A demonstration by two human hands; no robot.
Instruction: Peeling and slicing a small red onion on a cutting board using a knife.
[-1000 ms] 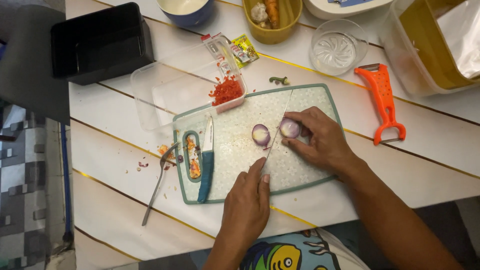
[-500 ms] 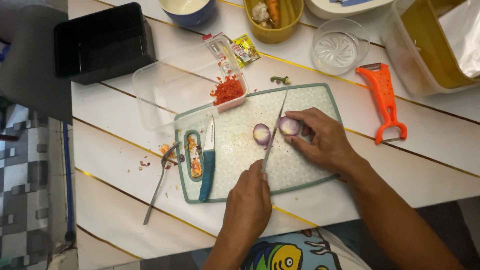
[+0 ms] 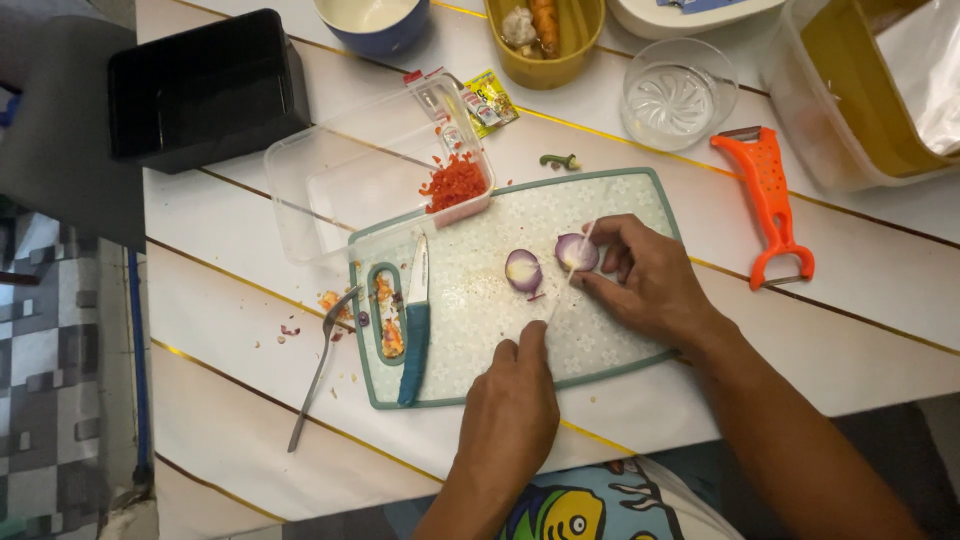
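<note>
At the bottom middle of the frame, the left hand is closed round the handle of a knife, forefinger laid along its back; the blade runs up and to the right. Compared with a second ago the blade leans a little further toward the right onion half, resting against it where before it stood between the two halves, so the cutting seems to be on that half. Just right of centre, the right hand presses that half down on the cutting board, fingertips curled and pinching it. The left onion half lies cut face up, just beside, untouched since then. A second small knife with a teal handle lies along the board's left side, leaving bare board between it and the onion. Further left a fork lies on the table. Above, a clear tub holding chopped red chilli overlaps the board's upper left corner. Upper right, an orange peeler lies well apart.
</note>
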